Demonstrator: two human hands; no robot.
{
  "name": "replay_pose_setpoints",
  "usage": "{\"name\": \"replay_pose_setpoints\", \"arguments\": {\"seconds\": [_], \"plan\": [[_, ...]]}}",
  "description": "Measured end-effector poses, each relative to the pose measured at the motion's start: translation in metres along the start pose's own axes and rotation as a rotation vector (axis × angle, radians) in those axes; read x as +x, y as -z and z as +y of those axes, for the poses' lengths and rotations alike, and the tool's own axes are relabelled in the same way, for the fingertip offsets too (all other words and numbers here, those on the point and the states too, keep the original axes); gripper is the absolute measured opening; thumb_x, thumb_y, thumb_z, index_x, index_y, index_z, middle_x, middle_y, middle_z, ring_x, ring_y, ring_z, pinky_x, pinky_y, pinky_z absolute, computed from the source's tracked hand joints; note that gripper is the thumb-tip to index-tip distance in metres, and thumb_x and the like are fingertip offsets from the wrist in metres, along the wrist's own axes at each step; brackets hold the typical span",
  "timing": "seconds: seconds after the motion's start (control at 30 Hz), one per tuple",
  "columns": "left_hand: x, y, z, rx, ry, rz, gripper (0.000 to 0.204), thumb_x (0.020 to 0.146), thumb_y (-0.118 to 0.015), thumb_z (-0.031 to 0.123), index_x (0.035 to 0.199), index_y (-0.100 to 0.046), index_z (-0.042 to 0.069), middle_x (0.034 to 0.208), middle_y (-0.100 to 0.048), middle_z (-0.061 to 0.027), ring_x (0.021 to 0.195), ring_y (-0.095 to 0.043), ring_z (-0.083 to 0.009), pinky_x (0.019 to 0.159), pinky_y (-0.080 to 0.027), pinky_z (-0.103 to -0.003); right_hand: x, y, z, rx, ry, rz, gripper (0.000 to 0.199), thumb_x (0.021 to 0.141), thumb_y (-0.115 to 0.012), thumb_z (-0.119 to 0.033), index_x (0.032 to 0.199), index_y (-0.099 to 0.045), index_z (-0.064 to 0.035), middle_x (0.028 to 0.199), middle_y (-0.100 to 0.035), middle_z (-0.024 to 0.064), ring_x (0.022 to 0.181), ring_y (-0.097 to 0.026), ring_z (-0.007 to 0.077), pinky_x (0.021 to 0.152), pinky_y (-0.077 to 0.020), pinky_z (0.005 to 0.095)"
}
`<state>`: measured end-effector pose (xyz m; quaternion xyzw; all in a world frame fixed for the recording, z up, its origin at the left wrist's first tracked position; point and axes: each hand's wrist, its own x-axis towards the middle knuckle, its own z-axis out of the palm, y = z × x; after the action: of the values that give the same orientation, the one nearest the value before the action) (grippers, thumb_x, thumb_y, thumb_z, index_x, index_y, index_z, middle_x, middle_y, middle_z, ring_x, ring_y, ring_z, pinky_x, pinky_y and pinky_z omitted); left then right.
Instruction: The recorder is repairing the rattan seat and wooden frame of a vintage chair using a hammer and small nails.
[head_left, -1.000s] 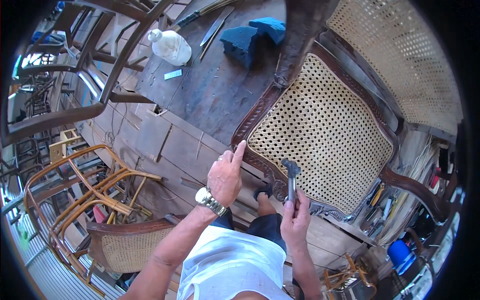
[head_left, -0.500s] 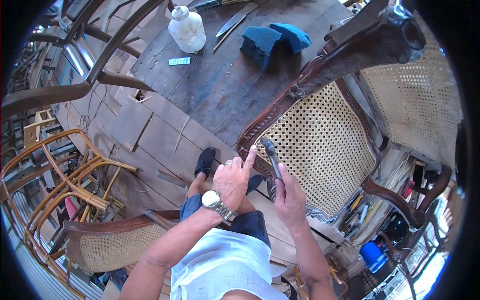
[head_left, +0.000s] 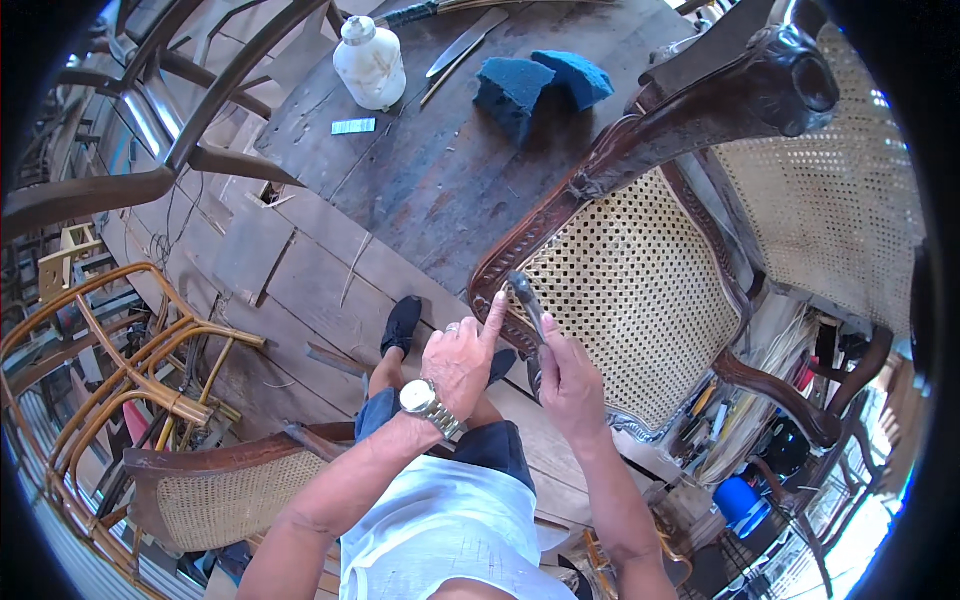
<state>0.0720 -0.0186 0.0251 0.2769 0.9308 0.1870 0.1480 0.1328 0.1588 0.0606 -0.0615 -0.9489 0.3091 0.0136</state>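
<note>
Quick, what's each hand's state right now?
Left hand: index finger extended by the chair; whether it holds anything can't be told.
Right hand: closed, holding a hammer.

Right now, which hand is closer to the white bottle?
Left. In the picture, the left hand is below and right of the white bottle, index finger stretched out; the right hand, holding the hammer, is farther right.

Free lane over the desk, between blue sponges and carved chair frame. Far end partly blocked: white bottle, knife blade. Scroll-ended chair limb bars far right. Cane panel mostly reachable from above; hammer and hands crowd near-left corner.
</note>
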Motion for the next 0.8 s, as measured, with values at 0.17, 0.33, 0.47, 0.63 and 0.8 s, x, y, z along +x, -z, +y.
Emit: {"name": "replay_pose_setpoints", "arguments": {"seconds": [0.17,0.33,0.47,0.63,0.8], "plan": [[0.001,0.009,-0.006,-0.029,0.006,-0.071,0.088,0.085,-0.063,0.003,0.164,-0.027,0.015,0.090,-0.060,-0.0107,0.079,-0.065,-0.0268,0.065,-0.052,-0.041,-0.006,0.009,-0.006,0.193,-0.092,0.075,0.051,0.095,-0.066,0.000,0.144,-0.058,-0.0122,0.087,-0.063,0.0128,0.064,-0.061,0.0240,0.060,-0.0526,0.0356],[0.010,0.028,-0.017,-0.324,0.018,0.047,0.065,0.086,-0.065,-0.002,0.148,-0.049,0.010,0.093,-0.064,-0.0149,0.080,-0.065,-0.0357,0.070,-0.054,-0.044,-0.060,0.015,-0.005,0.468,-0.441,0.159,0.041,0.104,-0.059,-0.006,0.144,-0.054,-0.0005,0.098,-0.067,0.0058,0.074,-0.058,0.0108,0.065,-0.0502,0.0273],[0.032,0.032,-0.016,-0.874,0.197,0.353,0.018,0.090,-0.074,-0.001,0.107,-0.074,0.002,0.091,-0.074,-0.0087,0.076,-0.067,-0.0128,0.072,-0.053,-0.025,-0.091,0.010,-0.007,0.657,-0.609,0.173,0.041,0.105,-0.058,-0.008,0.145,-0.053,0.0001,0.100,-0.065,0.0040,0.074,-0.056,0.0061,0.066,-0.0482,0.0221],[0.057,0.006,-0.016,-0.877,0.130,0.489,0.016,0.088,-0.075,-0.004,0.101,-0.075,0.005,0.090,-0.074,-0.0053,0.080,-0.065,-0.0131,0.074,-0.052,-0.028,-0.100,-0.003,-0.010,0.651,-0.562,0.163,0.042,0.106,-0.057,-0.009,0.147,-0.051,-0.0036,0.090,-0.061,0.0006,0.067,-0.052,0.0042,0.059,-0.0440,0.0202],[0.062,-0.013,-0.017,-0.747,-0.001,0.567,0.018,0.087,-0.074,-0.007,0.101,-0.073,0.005,0.090,-0.074,-0.0052,0.079,-0.065,-0.0136,0.073,-0.052,-0.029,-0.095,-0.002,-0.014,0.607,-0.541,0.124,0.040,0.104,-0.062,-0.010,0.142,-0.056,-0.0004,0.095,-0.067,0.0039,0.076,-0.058,0.0068,0.068,-0.0495,0.0233]]}}
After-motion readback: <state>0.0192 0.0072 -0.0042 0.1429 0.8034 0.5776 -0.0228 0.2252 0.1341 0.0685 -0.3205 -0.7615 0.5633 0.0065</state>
